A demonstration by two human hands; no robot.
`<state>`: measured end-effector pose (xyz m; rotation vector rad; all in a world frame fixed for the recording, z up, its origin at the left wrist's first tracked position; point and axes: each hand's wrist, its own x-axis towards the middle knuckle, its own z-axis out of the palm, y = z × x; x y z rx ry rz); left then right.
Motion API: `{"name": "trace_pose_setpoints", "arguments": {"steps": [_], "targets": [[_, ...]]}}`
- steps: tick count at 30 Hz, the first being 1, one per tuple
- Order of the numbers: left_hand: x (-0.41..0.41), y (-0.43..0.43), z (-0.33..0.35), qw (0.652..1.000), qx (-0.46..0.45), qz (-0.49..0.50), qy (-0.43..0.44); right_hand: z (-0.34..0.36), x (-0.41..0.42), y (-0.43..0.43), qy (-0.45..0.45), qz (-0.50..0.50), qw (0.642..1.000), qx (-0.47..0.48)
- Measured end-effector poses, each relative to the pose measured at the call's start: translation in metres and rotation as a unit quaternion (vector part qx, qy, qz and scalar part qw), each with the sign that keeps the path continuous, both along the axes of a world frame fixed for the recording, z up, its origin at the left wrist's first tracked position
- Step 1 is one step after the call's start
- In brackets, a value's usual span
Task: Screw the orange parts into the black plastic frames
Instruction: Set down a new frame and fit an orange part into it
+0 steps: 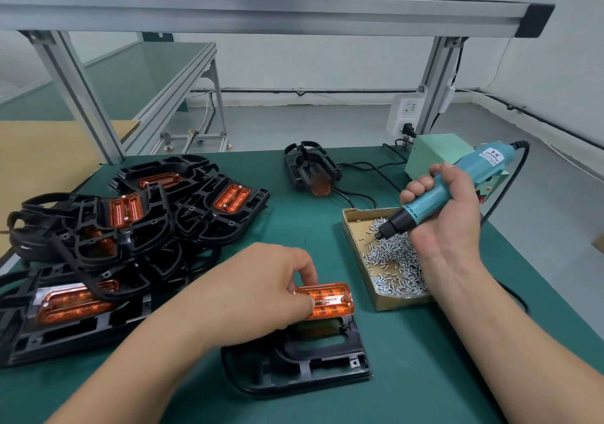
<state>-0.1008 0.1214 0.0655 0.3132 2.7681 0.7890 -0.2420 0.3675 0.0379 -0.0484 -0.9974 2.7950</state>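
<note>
While the left hand pinches the orange part onto the frame, the right hand, wrapped around the driver, dips into screws; loosened pressure could misalign holes.

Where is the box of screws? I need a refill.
In the head view, the box of screws sits right of centre on the green table, under the electric screwdriver in the right hand.

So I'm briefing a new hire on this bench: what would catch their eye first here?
Likely the glowing orange part, pinched by the left hand over the black frame up front. Then the teal electric screwdriver in the right hand, tip over the box of screws.
</note>
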Motion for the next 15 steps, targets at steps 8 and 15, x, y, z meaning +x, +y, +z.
{"name": "trace_pose_setpoints", "arguments": {"steps": [8, 15], "targets": [[0.0075, 0.0077, -0.0008, 0.985, -0.153, -0.03, 0.068, -0.0001, 0.0003, -0.001, -0.002, 0.001, 1.0, 0.0], [0.0107, 0.0085, 0.0003, 0.974, -0.192, -0.055, 0.108, 0.0007, 0.0016, -0.0016, -0.002, 0.001, 1.0, 0.005]]}}
